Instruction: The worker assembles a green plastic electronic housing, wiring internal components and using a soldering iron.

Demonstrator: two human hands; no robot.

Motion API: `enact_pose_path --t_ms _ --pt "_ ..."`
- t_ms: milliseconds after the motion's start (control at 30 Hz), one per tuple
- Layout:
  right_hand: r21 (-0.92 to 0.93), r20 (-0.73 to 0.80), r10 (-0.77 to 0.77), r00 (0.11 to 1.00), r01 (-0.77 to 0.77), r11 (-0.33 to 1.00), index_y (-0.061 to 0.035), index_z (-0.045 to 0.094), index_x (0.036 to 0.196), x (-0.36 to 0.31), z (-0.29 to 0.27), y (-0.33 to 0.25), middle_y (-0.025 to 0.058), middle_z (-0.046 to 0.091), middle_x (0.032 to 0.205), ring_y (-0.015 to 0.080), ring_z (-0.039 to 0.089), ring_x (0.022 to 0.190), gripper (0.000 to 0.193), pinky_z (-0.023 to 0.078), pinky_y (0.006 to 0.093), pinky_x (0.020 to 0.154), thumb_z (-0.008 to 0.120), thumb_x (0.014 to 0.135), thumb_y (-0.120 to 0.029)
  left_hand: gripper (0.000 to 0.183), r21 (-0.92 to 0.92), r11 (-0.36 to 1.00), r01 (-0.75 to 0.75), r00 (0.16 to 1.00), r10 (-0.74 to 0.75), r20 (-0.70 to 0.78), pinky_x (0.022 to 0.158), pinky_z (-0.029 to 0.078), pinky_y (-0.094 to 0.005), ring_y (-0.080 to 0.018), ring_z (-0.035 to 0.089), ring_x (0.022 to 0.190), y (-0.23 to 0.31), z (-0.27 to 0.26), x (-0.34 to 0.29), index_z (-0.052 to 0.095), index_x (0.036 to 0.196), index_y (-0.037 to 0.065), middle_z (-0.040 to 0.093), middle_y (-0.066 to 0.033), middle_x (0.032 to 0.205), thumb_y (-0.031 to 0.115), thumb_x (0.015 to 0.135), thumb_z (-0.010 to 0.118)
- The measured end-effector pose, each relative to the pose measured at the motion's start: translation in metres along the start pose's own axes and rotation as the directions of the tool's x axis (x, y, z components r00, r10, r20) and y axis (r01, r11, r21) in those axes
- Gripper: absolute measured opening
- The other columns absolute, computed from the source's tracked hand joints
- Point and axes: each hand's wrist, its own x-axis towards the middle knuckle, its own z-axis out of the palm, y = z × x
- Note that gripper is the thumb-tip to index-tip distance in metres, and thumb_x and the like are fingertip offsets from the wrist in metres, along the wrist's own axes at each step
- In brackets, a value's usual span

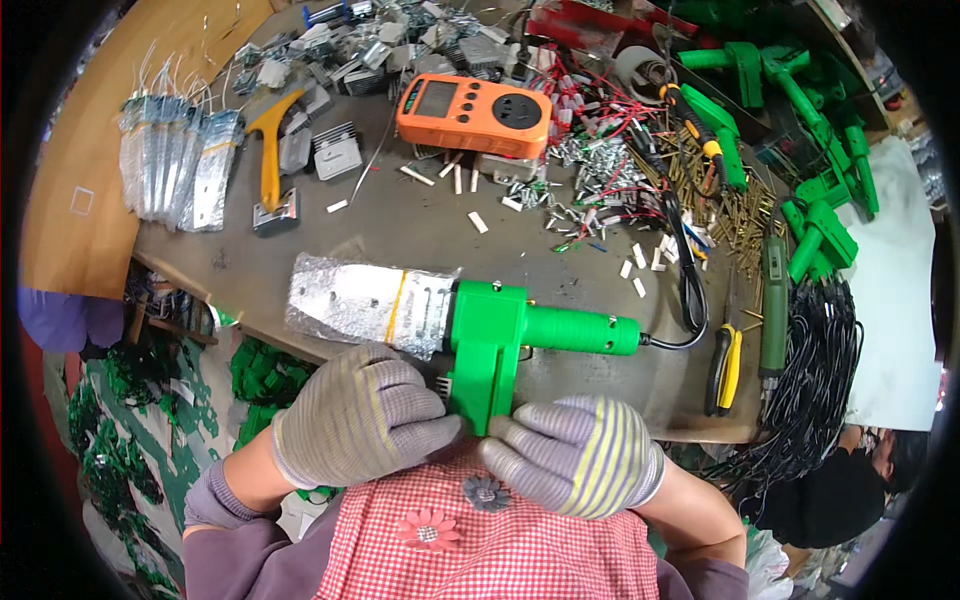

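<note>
A green plastic welding tool (500, 335) lies at the near edge of the grey workbench (420, 225). Its flat metal blade (365, 300) is wrapped in clear plastic and points left; its round green handle points right with a black cord leaving it. My left hand (355, 415), in a grey striped glove, grips the tool's base from the left. My right hand (580, 455), gloved the same, pinches the lower end of the green stand part from the right.
An orange meter (472, 115) sits at the back centre. Bagged metal blades (175, 165) and a yellow scraper (270, 150) lie left. Red wires, screws and white sleeves litter the middle. More green tool bodies (800, 150), yellow pliers (725, 370) and black cords (820, 370) fill the right.
</note>
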Motion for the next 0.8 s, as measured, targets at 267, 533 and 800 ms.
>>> enact_pose_path --t_ms 267,533,800 --pt "-0.106 0.128 -0.095 0.987 0.109 0.988 -0.0067 0.068 0.107 -0.004 -0.020 0.009 0.0081 0.070 0.101 0.0226 0.066 0.092 0.035 0.055 0.0276 0.064 0.070 0.078 -0.026 0.027 0.049 0.997 -0.055 0.998 0.053 0.039 0.068 0.051 -0.0326 -0.0169 0.059 0.076 -0.003 0.006 -0.003 0.073 0.095 0.013 0.060 0.0020 0.083 0.021 0.070 0.067" --pt "-0.528 -0.559 0.762 0.326 -0.849 -0.024 -0.0123 0.054 0.139 -0.176 -0.116 0.060 0.0199 0.060 0.115 0.0378 0.059 0.103 0.058 0.046 0.0461 0.094 0.070 0.083 -0.016 0.041 -0.073 0.986 0.151 0.983 -0.158 -0.091 0.069 0.047 -0.0403 -0.0252 0.060 0.075 -0.019 -0.010 0.017 0.073 0.104 0.009 0.060 -0.0059 0.090 0.030 0.069 0.077" --pt "-0.141 -0.567 0.777 0.274 -0.962 0.236 -0.0020 0.050 0.140 -0.211 -0.104 0.074 0.0174 0.062 0.127 0.0350 0.059 0.115 0.059 0.045 0.0424 0.099 0.067 0.090 -0.029 0.049 0.148 0.977 0.152 0.981 -0.167 0.102 0.087 0.048 -0.0430 -0.0270 0.061 0.102 -0.017 0.046 0.107 0.065 0.117 0.010 0.063 -0.0087 0.105 0.035 0.075 0.073"
